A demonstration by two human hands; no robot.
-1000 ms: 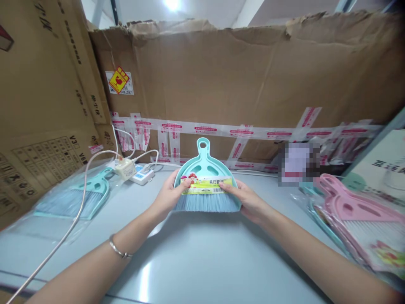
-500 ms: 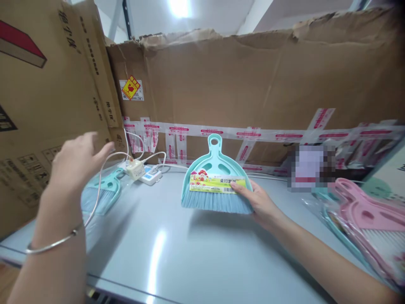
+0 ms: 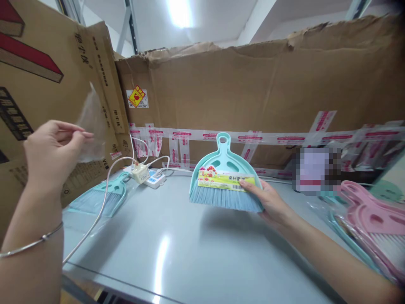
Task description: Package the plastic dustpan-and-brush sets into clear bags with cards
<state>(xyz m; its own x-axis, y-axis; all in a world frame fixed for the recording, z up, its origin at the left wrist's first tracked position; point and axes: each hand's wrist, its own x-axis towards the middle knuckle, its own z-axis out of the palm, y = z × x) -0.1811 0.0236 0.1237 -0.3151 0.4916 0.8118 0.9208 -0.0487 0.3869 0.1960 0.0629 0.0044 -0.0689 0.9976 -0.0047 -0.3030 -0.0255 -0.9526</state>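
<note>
"Fingers of your right hand [image 3: 275, 202] are clamped on the edge of the turquoise dustpan [image 3: 225, 158], your thumb lying over its label [image 3: 218, 181]. Those behind the pan are hidden. On your left hand [image 3: 52, 150], thumb and fingers pinch together on a piece of clear plastic [image 3: 94, 126]."

"Where does that put the pan, taking the power strip [image 3: 156, 179] as your mark?"

"To the right of it. Your right hand comes in from the pan's far side, touching it; your left is across to the left of the strip, well apart from the pan. From your right fingers, most of the pan lies leftward, toward the strip."

"And its long axis?"

"Handle up and away from you, bristles toward you, the whole tilted slightly. The shadow on the table [image 3: 196, 253] suggests you have it lifted clear."

"How does it look to you?"

"Smooth, with a looped handle and two oval openings. Your label is yellow-green with red mushrooms, wrapped across the pale blue bristles [image 3: 226, 198]; part of it is under your thumb."
</note>
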